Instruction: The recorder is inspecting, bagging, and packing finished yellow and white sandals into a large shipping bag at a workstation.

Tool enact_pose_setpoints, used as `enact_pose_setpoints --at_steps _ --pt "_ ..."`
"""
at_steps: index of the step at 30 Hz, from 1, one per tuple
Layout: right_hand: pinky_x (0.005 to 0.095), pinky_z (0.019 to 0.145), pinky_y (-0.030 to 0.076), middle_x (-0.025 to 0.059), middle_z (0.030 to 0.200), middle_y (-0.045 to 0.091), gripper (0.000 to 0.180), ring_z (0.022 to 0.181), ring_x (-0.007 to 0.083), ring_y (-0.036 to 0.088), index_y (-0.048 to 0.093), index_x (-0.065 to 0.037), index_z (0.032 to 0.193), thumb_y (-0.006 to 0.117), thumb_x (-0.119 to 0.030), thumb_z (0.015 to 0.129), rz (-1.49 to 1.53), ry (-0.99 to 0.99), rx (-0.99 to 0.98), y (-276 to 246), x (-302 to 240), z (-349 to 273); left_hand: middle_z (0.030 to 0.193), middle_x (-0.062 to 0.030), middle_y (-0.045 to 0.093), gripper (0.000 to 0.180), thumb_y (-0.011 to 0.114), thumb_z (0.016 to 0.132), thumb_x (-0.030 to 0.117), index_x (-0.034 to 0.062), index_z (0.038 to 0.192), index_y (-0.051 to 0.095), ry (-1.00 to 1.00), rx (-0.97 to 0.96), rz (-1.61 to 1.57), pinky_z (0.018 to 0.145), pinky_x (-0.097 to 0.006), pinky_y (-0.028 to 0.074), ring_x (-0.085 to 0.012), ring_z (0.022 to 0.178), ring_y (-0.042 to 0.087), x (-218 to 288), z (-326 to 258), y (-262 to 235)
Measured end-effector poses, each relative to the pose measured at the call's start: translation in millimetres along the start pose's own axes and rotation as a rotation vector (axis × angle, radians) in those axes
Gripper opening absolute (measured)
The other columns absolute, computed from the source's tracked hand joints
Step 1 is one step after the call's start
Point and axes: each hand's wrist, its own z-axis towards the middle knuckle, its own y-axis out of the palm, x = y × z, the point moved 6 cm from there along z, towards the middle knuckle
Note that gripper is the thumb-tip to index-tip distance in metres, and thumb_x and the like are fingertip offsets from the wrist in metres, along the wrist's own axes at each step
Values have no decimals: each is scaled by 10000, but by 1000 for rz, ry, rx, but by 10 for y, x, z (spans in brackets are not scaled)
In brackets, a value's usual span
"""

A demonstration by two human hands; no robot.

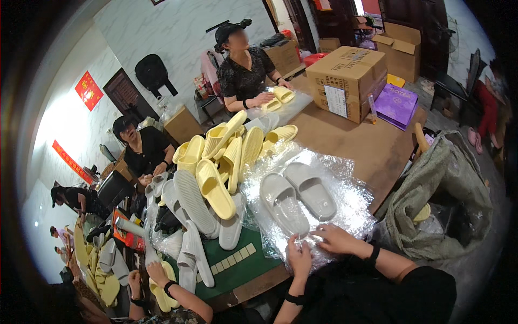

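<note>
A pair of grey slides lies on a stack of clear plastic bags (pixel 353 216) at the table's near edge. The left grey slide (pixel 278 197) has a shiny film over it; the right grey slide (pixel 313 191) lies close beside it. My left hand (pixel 299 256) is closed, pinching clear plastic at the near end of the left slide. Just to its right, my right hand (pixel 337 239) reaches in with fingers stretched apart over the plastic, near the same end. Whether a fingertip of it touches the film is too small to tell.
Left of the bags rise piled yellow slides (pixel 216 186) and grey slides (pixel 194 200) on a green mat (pixel 243 275). A carton (pixel 353 81) and a purple package (pixel 396 105) stand at far right. A woven sack (pixel 448 200) gapes beside the table. Co-workers handle slides opposite and at left.
</note>
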Motion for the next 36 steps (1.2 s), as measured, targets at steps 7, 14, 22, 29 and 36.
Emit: enact_pose_setpoints --at_steps 7,14,22,29,36 --pt "297 692 490 60 779 654 351 716 174 617 646 -24 927 462 -322 942 837 312 -634 173 -347 -406 950 -135 616 315 461 928 79 23 1238 454 -36 -223 -180 522 -211 469 -74 553 518 153 58 49" --pt "370 876 480 157 1045 577 562 975 235 584 435 15 1168 352 -491 937 1939 512 -101 89 -75 -208 1092 -137 597 332 436 932 44 -4 1260 445 87 -405 -299 653 -209 464 -86 696 547 569 -139 337" --pt "336 597 529 156 1029 525 507 887 252 561 346 -8 1220 612 -117 803 1694 902 346 214 471 -184 1178 -82 573 355 460 924 31 13 1279 450 -91 -690 -191 682 -220 462 -88 793 535 279 -397 517" --pt "345 832 453 150 1182 503 697 978 221 527 167 -138 1435 543 -153 849 1079 411 581 98 846 -8 1210 -113 486 471 525 874 25 29 1302 327 134 -524 -197 789 -255 438 -108 907 499 121 -266 343" --pt "332 876 431 116 1144 541 582 979 222 541 275 -66 1389 528 -232 892 765 390 640 -1161 981 378 1161 -106 430 554 543 818 8 20 1307 283 -64 -178 -195 823 -275 422 -149 915 494 -250 -16 80"
